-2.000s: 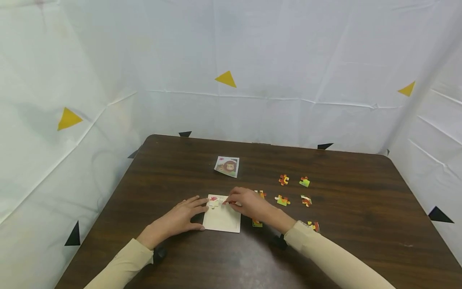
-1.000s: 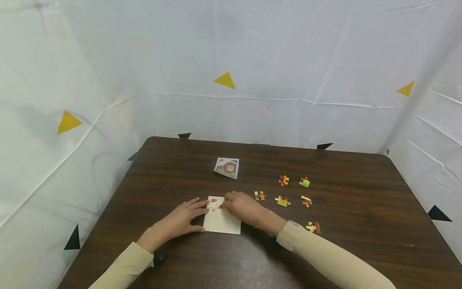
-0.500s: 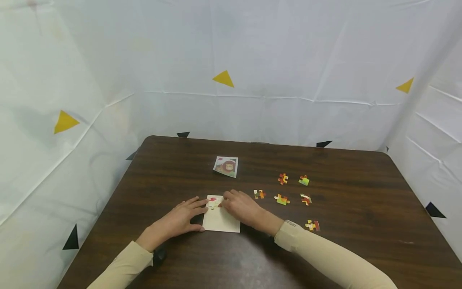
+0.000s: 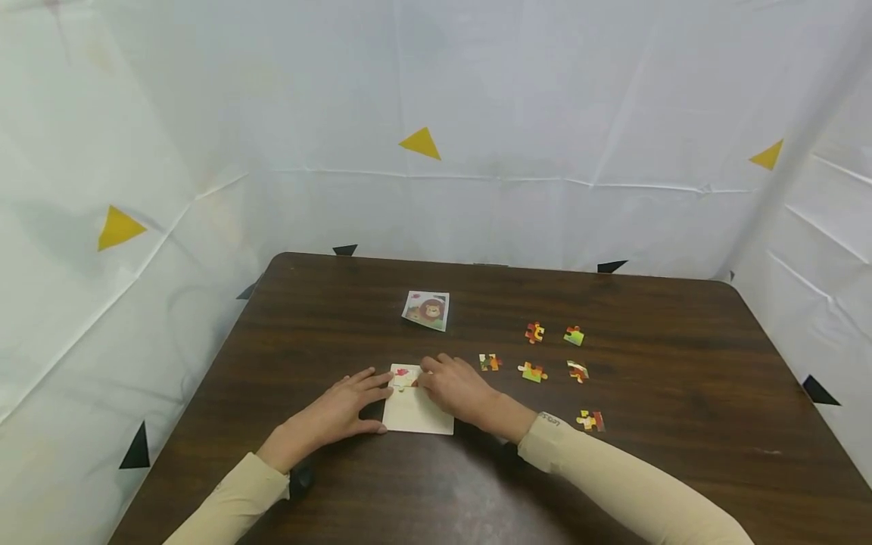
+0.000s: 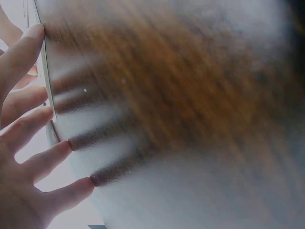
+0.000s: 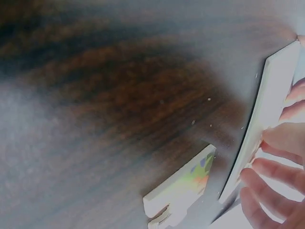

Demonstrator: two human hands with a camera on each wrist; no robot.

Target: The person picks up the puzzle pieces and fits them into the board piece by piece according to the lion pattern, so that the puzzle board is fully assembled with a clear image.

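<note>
In the head view a cream puzzle tray [image 4: 418, 415] lies flat on the table. A puzzle piece with a pink shape [image 4: 402, 375] sits in its upper left corner. My left hand [image 4: 341, 410] rests at the tray's left edge, fingers spread and fairly straight, as the left wrist view also shows. My right hand [image 4: 458, 390] is over the tray's upper right, fingers curled down, pinching a puzzle piece [image 4: 415, 383] against the tray beside the pink one. Most of that piece is hidden under the fingers. The right wrist view shows the tray's edge [image 6: 255, 129] below my fingertips.
Several loose puzzle pieces lie to the right, among them an orange-green one [image 4: 533, 372] and a yellow-red one [image 4: 590, 421]. A reference picture of a lion [image 4: 426, 310] lies behind the tray. A green-edged piece [image 6: 183, 183] lies near the tray in the right wrist view.
My right hand brought the reddish-brown puzzle piece left and down into the tray's top row, beside the pink one, then stayed there. My left hand has kept its place.
</note>
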